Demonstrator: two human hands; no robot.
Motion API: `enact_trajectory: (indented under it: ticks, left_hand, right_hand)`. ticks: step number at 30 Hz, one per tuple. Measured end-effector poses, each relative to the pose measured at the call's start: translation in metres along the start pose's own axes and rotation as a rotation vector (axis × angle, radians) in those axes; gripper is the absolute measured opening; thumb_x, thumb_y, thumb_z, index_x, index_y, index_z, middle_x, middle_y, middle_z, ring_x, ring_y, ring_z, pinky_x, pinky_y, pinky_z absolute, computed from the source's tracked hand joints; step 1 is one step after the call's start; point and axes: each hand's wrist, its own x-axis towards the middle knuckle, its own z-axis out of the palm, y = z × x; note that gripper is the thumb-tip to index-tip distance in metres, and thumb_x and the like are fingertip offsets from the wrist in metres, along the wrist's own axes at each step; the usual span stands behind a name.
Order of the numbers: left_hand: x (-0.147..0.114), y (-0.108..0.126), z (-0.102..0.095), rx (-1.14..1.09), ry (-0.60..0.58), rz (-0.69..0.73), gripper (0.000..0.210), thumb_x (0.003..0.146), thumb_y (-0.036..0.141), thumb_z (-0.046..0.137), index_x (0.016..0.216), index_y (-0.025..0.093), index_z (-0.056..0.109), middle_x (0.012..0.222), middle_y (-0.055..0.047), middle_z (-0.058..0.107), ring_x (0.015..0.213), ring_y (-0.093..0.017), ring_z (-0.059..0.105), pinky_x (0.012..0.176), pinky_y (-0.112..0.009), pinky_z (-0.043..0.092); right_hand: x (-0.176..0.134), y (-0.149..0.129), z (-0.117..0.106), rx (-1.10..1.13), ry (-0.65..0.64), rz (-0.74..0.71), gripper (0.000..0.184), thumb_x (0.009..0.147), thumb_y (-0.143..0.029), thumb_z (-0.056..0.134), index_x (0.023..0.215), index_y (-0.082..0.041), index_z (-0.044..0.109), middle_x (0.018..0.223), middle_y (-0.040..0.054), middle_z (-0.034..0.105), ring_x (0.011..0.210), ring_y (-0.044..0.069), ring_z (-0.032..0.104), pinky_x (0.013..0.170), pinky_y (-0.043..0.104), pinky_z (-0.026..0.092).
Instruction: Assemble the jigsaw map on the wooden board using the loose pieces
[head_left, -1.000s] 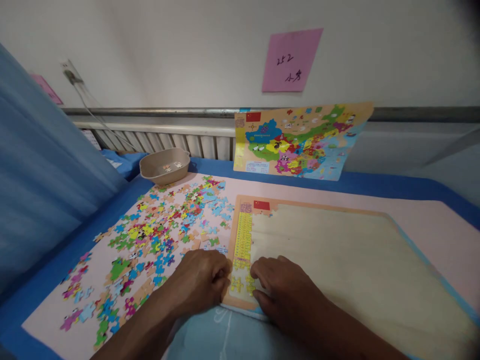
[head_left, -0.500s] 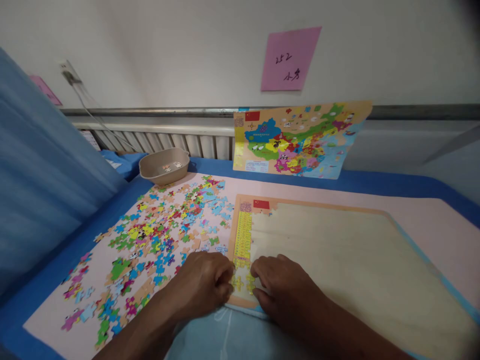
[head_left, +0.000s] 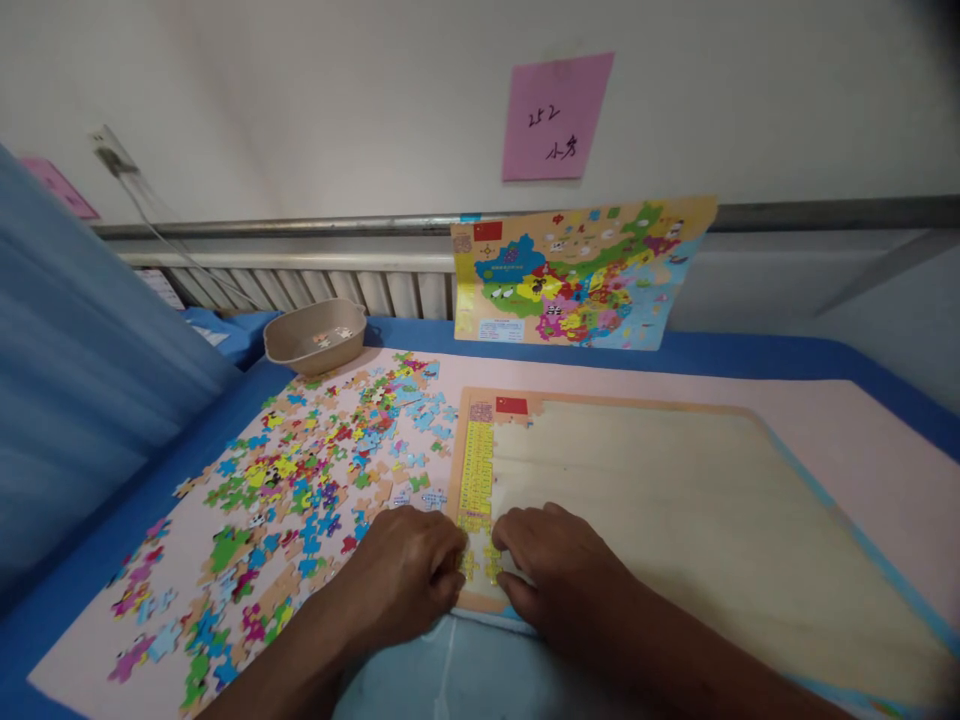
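Observation:
The puzzle board (head_left: 637, 490) lies flat before me, with a peach and light-blue frame and a bare cream middle. Down its left side runs a strip of joined yellow pieces (head_left: 475, 465), with a red flag section (head_left: 511, 405) at the top. My left hand (head_left: 412, 560) is closed at the board's lower left, thumb and curled fingers at a yellow puzzle piece (head_left: 469, 566). Facing it, my right hand (head_left: 559, 565) pinches at another yellow piece (head_left: 493, 564). A small gap separates these two pieces. The fingertips partly cover them.
Loose colourful puzzle pieces (head_left: 307, 490) spread over the pink sheet (head_left: 82, 650) left of the board. Behind them stands a beige basin (head_left: 315, 345) with a few pieces inside. A printed map picture (head_left: 577, 280) leans at the wall. A blue curtain (head_left: 97, 330) hangs at left.
The camera view has turned slightly right, so the surroundings appear further left. Both hands stay at the yellow pieces in the board's lower left, with hardly any visible movement.

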Motion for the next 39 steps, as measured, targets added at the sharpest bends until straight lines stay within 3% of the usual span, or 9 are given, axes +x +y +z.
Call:
enact_trajectory:
  ticks: [13, 22, 39]
  left_hand:
    - [0.000, -0.001, -0.001, -0.008, 0.010, 0.026, 0.014, 0.074, 0.013, 0.056, 0.071, 0.021, 0.045, 0.071, 0.002, 0.056, 0.069, -0.015, 0.047, 0.066, -0.033, 0.026]
    - [0.002, -0.009, 0.003, 0.008, 0.138, 0.023, 0.013, 0.082, 0.014, 0.057, 0.073, 0.021, 0.051, 0.070, 0.002, 0.058, 0.070, -0.015, 0.051, 0.066, -0.032, 0.027]
    - [0.004, -0.008, 0.003, 0.013, 0.099, 0.012, 0.018, 0.083, 0.014, 0.055, 0.069, 0.021, 0.045, 0.068, 0.003, 0.052, 0.067, -0.014, 0.046, 0.064, -0.032, 0.024]
  right_hand:
    - [0.000, -0.002, -0.003, -0.015, -0.054, 0.008, 0.017, 0.081, -0.015, 0.068, 0.097, -0.019, 0.066, 0.095, 0.0051, 0.071, 0.087, 0.023, 0.056, 0.076, 0.035, 0.029]
    - [0.002, -0.004, -0.007, -0.032, -0.084, 0.030, 0.013, 0.083, -0.017, 0.068, 0.096, -0.019, 0.067, 0.095, 0.0053, 0.072, 0.086, 0.022, 0.057, 0.075, 0.035, 0.030]
    - [0.002, -0.003, -0.003, -0.023, -0.054, 0.029, 0.015, 0.081, -0.016, 0.069, 0.095, -0.019, 0.067, 0.094, 0.0052, 0.072, 0.084, 0.022, 0.055, 0.074, 0.035, 0.028]
